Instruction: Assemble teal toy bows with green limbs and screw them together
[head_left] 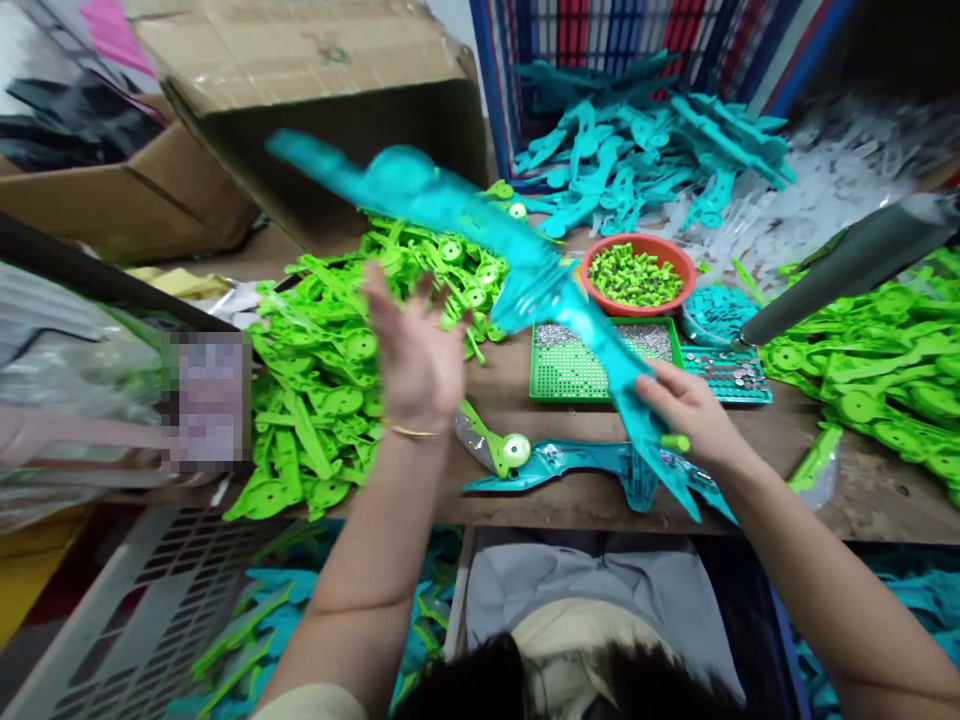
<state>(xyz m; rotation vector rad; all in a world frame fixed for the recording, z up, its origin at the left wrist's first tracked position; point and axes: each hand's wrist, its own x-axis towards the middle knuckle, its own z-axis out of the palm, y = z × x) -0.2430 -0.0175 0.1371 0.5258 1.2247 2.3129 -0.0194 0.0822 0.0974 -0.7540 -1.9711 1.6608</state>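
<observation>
Assembly bench, viewed from the head camera. The right hand (686, 410) is gripping a long teal plastic piece (517, 270) by its near end, fingers wrapped round it together with a small green peg (675, 443) pinched at the same spot; the piece is blurring as it is being swung up and away to the far left, over the heap of green parts (330, 400). The left hand (412, 355) is lifting off the table with palm turned toward the teal piece, fingers spread wide and holding nothing, wrist bent back, forearm rising steeply from the near edge. The right forearm is reaching in from the near right, wrist low over the table edge. Judged from this, the step in hand looks like the passing or tossing aside of an assembled teal piece; the next move would call for the open left hand to meet the piece cleanly, or for the right fingers to be letting go at the proper instant. A second teal piece (592, 462) is lying on the wooden table (862, 500) just near of the green tray (577, 375), with a green wheeled part (506, 450) to its left. An orange bowl of green pegs (637, 275) is standing farther off
</observation>
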